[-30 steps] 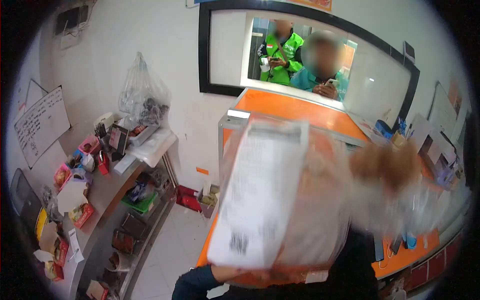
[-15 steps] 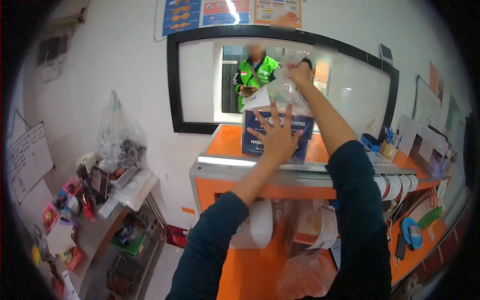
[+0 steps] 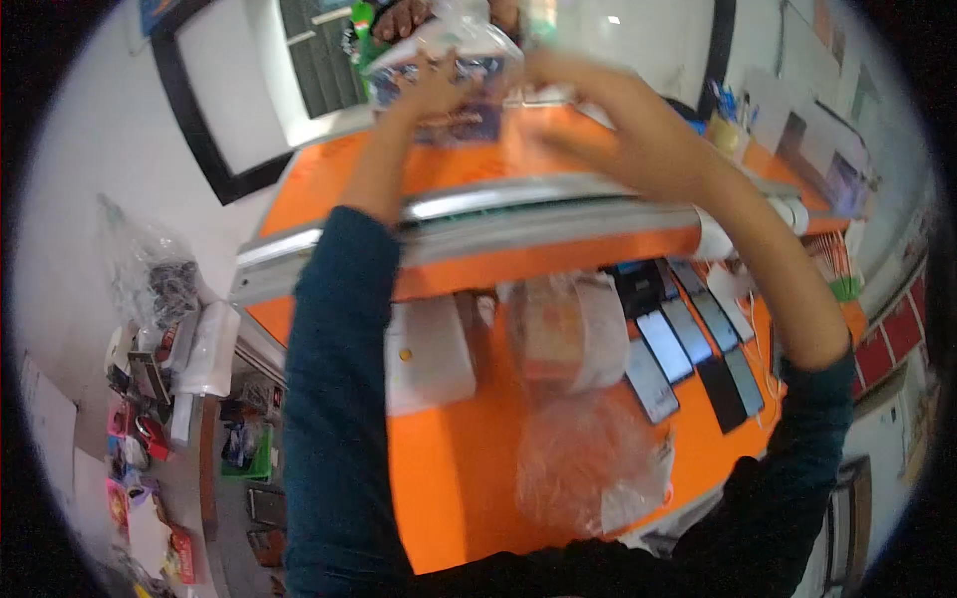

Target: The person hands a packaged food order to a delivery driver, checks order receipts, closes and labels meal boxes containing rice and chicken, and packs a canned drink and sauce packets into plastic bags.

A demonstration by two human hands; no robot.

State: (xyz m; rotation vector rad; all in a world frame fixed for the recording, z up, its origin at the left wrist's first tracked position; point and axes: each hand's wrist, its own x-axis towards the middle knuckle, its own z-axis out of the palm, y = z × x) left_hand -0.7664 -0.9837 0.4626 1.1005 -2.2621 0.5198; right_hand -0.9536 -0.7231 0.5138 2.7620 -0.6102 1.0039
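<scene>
A clear plastic bag with a dark blue printed box inside stands at the far side of the orange counter, by the window opening. My left hand lies with spread fingers against the box's near face. To the right of the bag, my right hand is raised over the counter, blurred by motion. Its thumb and fingers are apart and nothing shows between them. Another person's hand is at the bag's top left, and a second hand shows at its top right.
On the lower orange shelf are a plastic-wrapped package, a crumpled clear bag, a white container and several phones. The counter's metal edge runs across in front. A cluttered side table stands left.
My right hand has let go of the bag's top and come down to the right. The bagged box has moved away toward the window, my left hand still against it. The view has tilted down.
</scene>
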